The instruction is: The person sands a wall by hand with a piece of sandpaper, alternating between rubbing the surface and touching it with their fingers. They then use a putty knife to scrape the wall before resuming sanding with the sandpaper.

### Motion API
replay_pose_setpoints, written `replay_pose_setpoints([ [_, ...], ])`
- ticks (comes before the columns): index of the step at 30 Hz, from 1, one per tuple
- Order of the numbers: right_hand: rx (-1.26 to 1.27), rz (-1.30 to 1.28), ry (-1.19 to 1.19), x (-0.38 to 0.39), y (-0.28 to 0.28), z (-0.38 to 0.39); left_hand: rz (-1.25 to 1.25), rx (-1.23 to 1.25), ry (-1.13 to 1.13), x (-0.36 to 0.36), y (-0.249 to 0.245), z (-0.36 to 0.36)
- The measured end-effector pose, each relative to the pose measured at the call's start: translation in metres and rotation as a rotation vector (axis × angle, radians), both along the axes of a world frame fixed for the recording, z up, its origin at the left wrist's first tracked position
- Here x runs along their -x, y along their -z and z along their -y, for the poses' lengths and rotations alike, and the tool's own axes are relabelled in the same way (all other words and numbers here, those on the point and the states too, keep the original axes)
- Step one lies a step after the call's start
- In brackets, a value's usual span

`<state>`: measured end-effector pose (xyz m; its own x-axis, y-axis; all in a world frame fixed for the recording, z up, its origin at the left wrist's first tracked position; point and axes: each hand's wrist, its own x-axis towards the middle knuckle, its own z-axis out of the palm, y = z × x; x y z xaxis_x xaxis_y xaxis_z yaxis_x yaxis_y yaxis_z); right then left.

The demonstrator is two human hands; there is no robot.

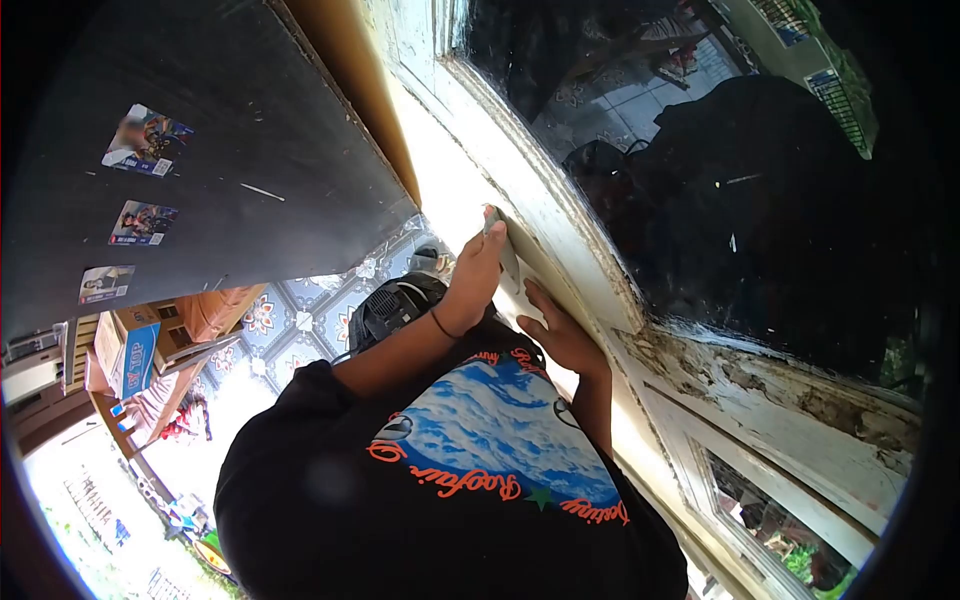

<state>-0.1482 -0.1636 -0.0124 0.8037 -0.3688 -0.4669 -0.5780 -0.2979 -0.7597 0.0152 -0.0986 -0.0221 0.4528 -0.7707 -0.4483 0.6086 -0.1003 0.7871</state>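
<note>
My left hand [474, 285], with a dark band at the wrist, is closed on a thin flat grey piece [508, 254]. Thumb and fingertips pinch its upper end, and the piece lies along the edge of the worn white window frame [560, 215]. Just below and to the right, my right hand [565, 335] is open, fingers stretched and thumb apart, at the pale surface beside the frame. Paint on the frame is scuffed, and its lower rail [760, 385] shows peeling and brown damaged wood.
Dark glass [740, 230] fills the frame at right, with reflections. A black panel [230, 130] with several stickers stands at left. Below it are cardboard boxes [140, 355] on the patterned tile floor [300, 310]. A dark bag-like item [395, 305] lies beyond my left forearm.
</note>
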Motion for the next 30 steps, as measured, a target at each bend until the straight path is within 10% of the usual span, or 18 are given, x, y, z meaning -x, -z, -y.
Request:
replay_pose_setpoints([
  [12, -0.721, 0.297, 0.121, 0.027, 0.024, -0.018, -0.203, 0.008, 0.578, -0.014, -0.005, -0.015],
  [14, -1.127, 0.432, 0.511, 0.037, 0.044, -0.028, -0.241, 0.044, 0.666, -0.014, -0.011, -0.016],
  [30, -1.124, 0.691, 0.990, 0.002, 0.000, -0.050, 0.334, -0.183, 1.216, -0.034, 0.003, 0.018],
])
